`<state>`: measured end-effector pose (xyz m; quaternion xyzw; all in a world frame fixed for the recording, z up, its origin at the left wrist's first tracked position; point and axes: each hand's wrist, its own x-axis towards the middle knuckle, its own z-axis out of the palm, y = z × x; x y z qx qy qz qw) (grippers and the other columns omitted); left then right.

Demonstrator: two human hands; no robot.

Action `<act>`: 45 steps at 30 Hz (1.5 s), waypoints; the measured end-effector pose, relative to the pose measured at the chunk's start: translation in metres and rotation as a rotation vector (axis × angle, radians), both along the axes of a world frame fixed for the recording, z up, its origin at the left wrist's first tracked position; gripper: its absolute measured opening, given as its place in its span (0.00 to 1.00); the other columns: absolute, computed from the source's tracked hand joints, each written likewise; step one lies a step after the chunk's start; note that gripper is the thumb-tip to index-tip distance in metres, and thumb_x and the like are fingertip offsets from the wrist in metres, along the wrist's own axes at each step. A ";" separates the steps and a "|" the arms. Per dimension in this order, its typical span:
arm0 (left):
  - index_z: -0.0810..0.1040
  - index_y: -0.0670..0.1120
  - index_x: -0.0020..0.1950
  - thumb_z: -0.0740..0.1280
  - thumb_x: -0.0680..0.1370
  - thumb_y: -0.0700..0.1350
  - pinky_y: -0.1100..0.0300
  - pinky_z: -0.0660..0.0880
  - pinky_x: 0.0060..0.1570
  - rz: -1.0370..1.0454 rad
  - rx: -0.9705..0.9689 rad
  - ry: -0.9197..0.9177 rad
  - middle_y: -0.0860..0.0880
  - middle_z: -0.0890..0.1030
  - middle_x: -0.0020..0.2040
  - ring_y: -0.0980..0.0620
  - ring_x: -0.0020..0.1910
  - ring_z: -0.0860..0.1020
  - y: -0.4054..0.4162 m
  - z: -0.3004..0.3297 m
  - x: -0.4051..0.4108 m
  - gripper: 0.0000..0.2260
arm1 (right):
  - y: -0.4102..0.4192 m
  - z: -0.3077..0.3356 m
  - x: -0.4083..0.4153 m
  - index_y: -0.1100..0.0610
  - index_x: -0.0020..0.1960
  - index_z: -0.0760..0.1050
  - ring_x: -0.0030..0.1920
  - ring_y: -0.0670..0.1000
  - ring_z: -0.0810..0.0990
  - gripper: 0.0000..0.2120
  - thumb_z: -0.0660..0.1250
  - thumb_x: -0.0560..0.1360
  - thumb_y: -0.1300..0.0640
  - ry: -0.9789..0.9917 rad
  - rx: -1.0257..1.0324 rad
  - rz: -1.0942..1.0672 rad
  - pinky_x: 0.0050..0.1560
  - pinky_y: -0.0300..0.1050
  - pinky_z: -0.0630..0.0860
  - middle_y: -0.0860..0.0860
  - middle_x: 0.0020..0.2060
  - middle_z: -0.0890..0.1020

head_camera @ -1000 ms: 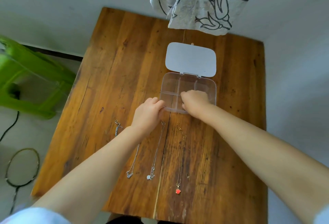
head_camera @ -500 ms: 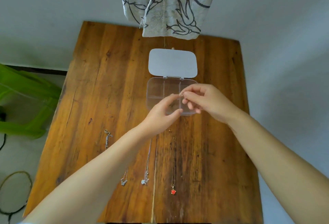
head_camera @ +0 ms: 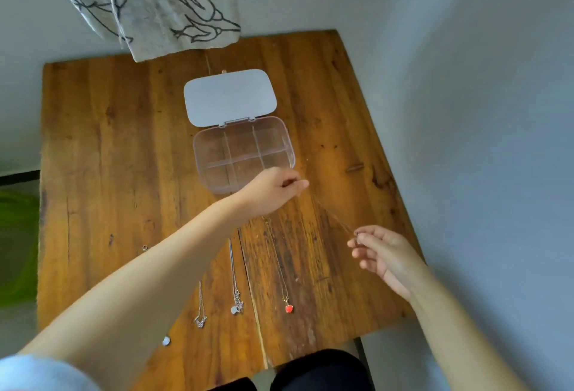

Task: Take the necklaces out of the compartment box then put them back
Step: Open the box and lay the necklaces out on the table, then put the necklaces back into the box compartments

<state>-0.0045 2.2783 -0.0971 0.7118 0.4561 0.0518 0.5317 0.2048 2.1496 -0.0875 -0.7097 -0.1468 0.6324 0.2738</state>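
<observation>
Now, change: both hands were at the box half a second ago; since then they have drawn apart, pulling a thin chain (head_camera: pixel 330 211) out taut between them
Meaning: this looks like the last necklace leaving the box (head_camera: pixel 244 153), whose compartments now appear bare, so the taking-out half seems nearly done; the chain has yet to be laid down beside the others
Left hand (head_camera: pixel 269 189): reaches across at the box's near right corner, fingers curled shut, thumb and forefinger pinching one end of the chain
Right hand (head_camera: pixel 382 253): nearer the person and right of the box, palm turned up and partly open, fingertips (head_camera: pixel 357 239) pinching the other end, the other fingers loosely bent
Chain: runs diagonally from the left pinch down to the right pinch, over the table (head_camera: pixel 102 148); too fine to tell whether it hangs clear of the wood
Box: centre of the table, lid (head_camera: pixel 229 96) folded back flat on the far side
Other necklaces: laid lengthwise on the near side of the box, side by side; red pendant (head_camera: pixel 289 308) nearest the box's right edge line, silver pendant (head_camera: pixel 235 310) left of it, another silver one (head_camera: pixel 200 321) further left, partly hidden by the left forearm
Next, likely: lower the chain onto the wood right of the red pendant
</observation>
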 end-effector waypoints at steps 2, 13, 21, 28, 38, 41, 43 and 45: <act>0.70 0.50 0.34 0.58 0.80 0.50 0.60 0.66 0.32 -0.117 0.004 0.075 0.49 0.72 0.30 0.54 0.29 0.69 -0.001 -0.010 0.015 0.15 | -0.031 -0.015 -0.001 0.59 0.49 0.77 0.36 0.50 0.81 0.05 0.63 0.77 0.64 -0.054 -0.061 -0.070 0.32 0.39 0.77 0.57 0.40 0.83; 0.73 0.45 0.49 0.58 0.79 0.51 0.53 0.66 0.54 -0.335 0.518 0.363 0.46 0.75 0.53 0.46 0.56 0.70 -0.003 -0.069 0.062 0.10 | -0.087 -0.060 -0.029 0.54 0.51 0.72 0.35 0.46 0.80 0.03 0.61 0.78 0.56 -0.567 0.046 0.246 0.34 0.33 0.74 0.50 0.41 0.81; 0.71 0.46 0.60 0.61 0.78 0.49 0.52 0.65 0.62 -0.101 0.485 0.304 0.46 0.72 0.62 0.46 0.61 0.67 -0.018 -0.078 0.054 0.13 | -0.081 -0.058 -0.016 0.53 0.50 0.72 0.41 0.44 0.80 0.06 0.59 0.79 0.52 -0.672 0.080 0.420 0.37 0.33 0.73 0.45 0.39 0.80; 0.74 0.44 0.56 0.64 0.77 0.44 0.51 0.75 0.49 0.299 0.334 0.155 0.46 0.77 0.49 0.47 0.49 0.74 -0.091 -0.051 -0.049 0.09 | -0.028 -0.031 -0.048 0.53 0.49 0.74 0.30 0.45 0.75 0.07 0.58 0.80 0.53 -0.617 0.240 0.549 0.29 0.33 0.68 0.49 0.36 0.80; 0.76 0.45 0.51 0.67 0.75 0.46 0.54 0.73 0.48 0.795 0.090 0.459 0.48 0.78 0.46 0.48 0.47 0.75 -0.231 -0.055 -0.198 0.08 | 0.042 -0.043 -0.240 0.55 0.56 0.75 0.50 0.56 0.78 0.10 0.58 0.78 0.57 -0.565 0.606 1.419 0.47 0.51 0.76 0.53 0.51 0.80; 0.76 0.45 0.53 0.69 0.73 0.51 0.53 0.74 0.47 0.738 0.076 0.574 0.48 0.77 0.47 0.48 0.47 0.75 -0.243 -0.060 -0.188 0.14 | 0.039 -0.056 -0.283 0.56 0.63 0.70 0.52 0.60 0.76 0.14 0.56 0.78 0.59 -0.607 0.798 1.809 0.40 0.49 0.71 0.57 0.54 0.75; 0.77 0.43 0.49 0.71 0.71 0.48 0.53 0.75 0.40 0.710 0.069 0.635 0.46 0.78 0.44 0.46 0.43 0.76 -0.246 -0.061 -0.179 0.12 | 0.036 -0.062 -0.303 0.58 0.64 0.67 0.53 0.60 0.75 0.15 0.55 0.78 0.62 -0.694 0.889 2.046 0.38 0.49 0.65 0.58 0.55 0.73; 0.77 0.43 0.41 0.74 0.68 0.44 0.54 0.75 0.32 0.688 0.098 0.662 0.46 0.77 0.39 0.45 0.37 0.76 -0.247 -0.061 -0.175 0.08 | 0.035 -0.064 -0.317 0.61 0.62 0.67 0.55 0.60 0.75 0.14 0.56 0.77 0.65 -0.829 0.977 2.183 0.40 0.50 0.64 0.58 0.56 0.74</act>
